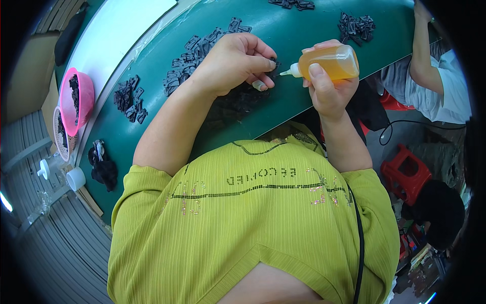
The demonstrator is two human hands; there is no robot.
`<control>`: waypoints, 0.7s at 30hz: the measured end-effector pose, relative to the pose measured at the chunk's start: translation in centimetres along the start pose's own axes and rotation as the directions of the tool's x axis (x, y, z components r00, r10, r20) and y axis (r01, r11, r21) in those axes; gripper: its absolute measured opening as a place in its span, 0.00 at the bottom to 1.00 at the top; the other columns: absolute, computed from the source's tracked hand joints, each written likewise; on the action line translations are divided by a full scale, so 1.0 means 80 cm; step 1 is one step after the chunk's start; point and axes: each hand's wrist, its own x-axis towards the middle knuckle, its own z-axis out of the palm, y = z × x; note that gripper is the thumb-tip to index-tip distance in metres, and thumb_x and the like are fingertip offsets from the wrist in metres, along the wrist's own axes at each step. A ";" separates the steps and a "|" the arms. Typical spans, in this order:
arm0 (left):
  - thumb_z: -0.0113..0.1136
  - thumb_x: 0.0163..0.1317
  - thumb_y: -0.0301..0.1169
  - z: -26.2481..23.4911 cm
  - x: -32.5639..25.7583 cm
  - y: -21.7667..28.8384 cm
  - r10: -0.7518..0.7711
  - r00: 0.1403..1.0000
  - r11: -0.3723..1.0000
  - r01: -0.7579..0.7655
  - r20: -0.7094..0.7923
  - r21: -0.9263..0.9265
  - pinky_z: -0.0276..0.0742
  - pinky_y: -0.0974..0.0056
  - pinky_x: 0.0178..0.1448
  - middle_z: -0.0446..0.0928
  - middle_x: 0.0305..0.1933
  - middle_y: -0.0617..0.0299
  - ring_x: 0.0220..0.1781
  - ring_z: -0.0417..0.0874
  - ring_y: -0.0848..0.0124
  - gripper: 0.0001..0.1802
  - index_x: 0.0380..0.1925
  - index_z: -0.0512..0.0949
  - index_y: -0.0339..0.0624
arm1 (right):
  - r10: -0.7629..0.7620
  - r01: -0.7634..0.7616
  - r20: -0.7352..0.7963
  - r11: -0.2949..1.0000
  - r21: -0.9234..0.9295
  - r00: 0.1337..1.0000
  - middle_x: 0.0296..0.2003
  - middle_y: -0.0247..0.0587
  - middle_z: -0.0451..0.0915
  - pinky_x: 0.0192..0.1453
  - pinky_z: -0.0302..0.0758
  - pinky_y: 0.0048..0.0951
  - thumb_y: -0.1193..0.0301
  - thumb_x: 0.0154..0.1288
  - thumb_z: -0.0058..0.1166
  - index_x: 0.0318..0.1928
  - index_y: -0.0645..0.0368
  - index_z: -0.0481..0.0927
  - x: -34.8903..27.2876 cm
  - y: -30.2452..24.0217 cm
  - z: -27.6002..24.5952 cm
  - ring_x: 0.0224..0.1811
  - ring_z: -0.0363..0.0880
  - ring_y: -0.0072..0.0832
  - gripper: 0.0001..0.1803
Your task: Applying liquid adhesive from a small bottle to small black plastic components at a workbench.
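Observation:
My right hand [331,96] is wrapped round a clear squeeze bottle [331,63] of amber liquid. The bottle is tilted on its side, its thin white nozzle aimed left at my left fingertips. My left hand [238,61] is closed in a pinch on a small black piece [274,60], mostly hidden by the fingers; a light wrap shows on one fingertip. Just beyond the left wrist spreads a big heap of flat black pieces [195,53]. More dark pieces [235,106] lie in shadow on the green table [304,23] below my hands.
Smaller piles of black pieces sit at left [130,99] and far right [357,28]. A pink basket [87,101], a white cup [76,179] and a dark bundle [104,167] are by the left edge. At right are another person's arm [424,61] and a red stool [405,172].

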 end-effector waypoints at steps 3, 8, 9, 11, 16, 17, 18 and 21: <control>0.58 0.53 0.22 -0.001 0.000 -0.001 0.002 1.000 1.000 -0.002 0.001 -0.003 0.80 0.71 0.28 0.77 0.31 0.56 0.25 0.82 0.70 0.11 0.37 0.73 0.30 | -0.005 0.005 0.001 1.000 -0.018 1.000 0.37 0.39 0.76 0.41 0.75 0.24 0.80 0.50 0.57 0.42 0.64 0.72 0.000 -0.001 0.002 0.37 0.78 0.23 0.16; 0.58 0.54 0.22 -0.001 0.000 0.000 0.000 1.000 1.000 0.000 0.004 0.003 0.79 0.71 0.28 0.77 0.31 0.55 0.26 0.82 0.70 0.11 0.37 0.73 0.30 | -0.028 0.033 0.037 0.992 -0.122 0.999 0.37 0.38 0.76 0.42 0.75 0.23 0.80 0.50 0.58 0.42 0.64 0.72 0.000 0.000 0.001 0.37 0.78 0.23 0.16; 0.58 0.54 0.22 -0.001 0.001 0.000 -0.002 1.000 1.000 0.002 -0.007 0.000 0.79 0.71 0.28 0.77 0.31 0.55 0.26 0.82 0.70 0.10 0.37 0.73 0.31 | -0.045 0.049 0.031 0.988 -0.144 0.998 0.36 0.39 0.76 0.38 0.74 0.22 0.80 0.50 0.57 0.42 0.64 0.72 0.001 -0.001 0.004 0.34 0.77 0.22 0.16; 0.58 0.54 0.22 0.000 0.001 0.000 -0.005 1.000 1.000 0.005 -0.016 -0.002 0.79 0.71 0.28 0.77 0.31 0.56 0.26 0.82 0.70 0.10 0.37 0.73 0.31 | -0.063 0.067 0.025 0.984 -0.167 0.998 0.34 0.39 0.77 0.35 0.74 0.21 0.80 0.51 0.56 0.42 0.64 0.72 0.003 -0.005 0.004 0.31 0.77 0.22 0.16; 0.58 0.55 0.22 0.002 0.003 0.003 0.004 1.000 1.000 -0.004 -0.014 0.001 0.80 0.71 0.30 0.77 0.32 0.56 0.27 0.82 0.71 0.11 0.39 0.75 0.30 | 0.194 -0.107 -0.148 0.883 0.456 0.970 0.31 0.47 0.78 0.19 0.66 0.20 0.73 0.57 0.48 0.42 0.63 0.72 0.015 -0.017 -0.026 0.17 0.68 0.22 0.12; 0.58 0.55 0.22 0.005 0.004 0.004 0.011 1.000 1.000 -0.011 -0.010 0.006 0.80 0.71 0.30 0.77 0.32 0.56 0.27 0.82 0.71 0.11 0.39 0.75 0.30 | 0.203 -0.110 -0.124 0.844 0.524 0.971 0.32 0.49 0.77 0.19 0.67 0.20 0.72 0.58 0.46 0.44 0.63 0.71 0.013 -0.015 -0.039 0.17 0.68 0.23 0.13; 0.57 0.56 0.22 0.007 0.006 0.005 0.046 0.999 0.998 -0.045 -0.017 0.039 0.80 0.71 0.31 0.78 0.32 0.55 0.27 0.82 0.71 0.11 0.40 0.75 0.30 | 0.193 -0.100 -0.127 0.847 0.522 0.973 0.32 0.49 0.77 0.19 0.67 0.20 0.72 0.58 0.46 0.44 0.63 0.71 0.011 -0.016 -0.042 0.17 0.68 0.23 0.13; 0.56 0.57 0.22 0.022 0.026 0.009 0.127 0.992 0.981 -0.126 0.001 0.149 0.80 0.71 0.33 0.78 0.34 0.55 0.29 0.82 0.71 0.12 0.42 0.75 0.29 | 0.166 -0.099 -0.072 0.824 0.557 0.983 0.35 0.50 0.76 0.19 0.68 0.19 0.72 0.56 0.48 0.46 0.63 0.69 -0.004 -0.025 -0.052 0.18 0.69 0.23 0.16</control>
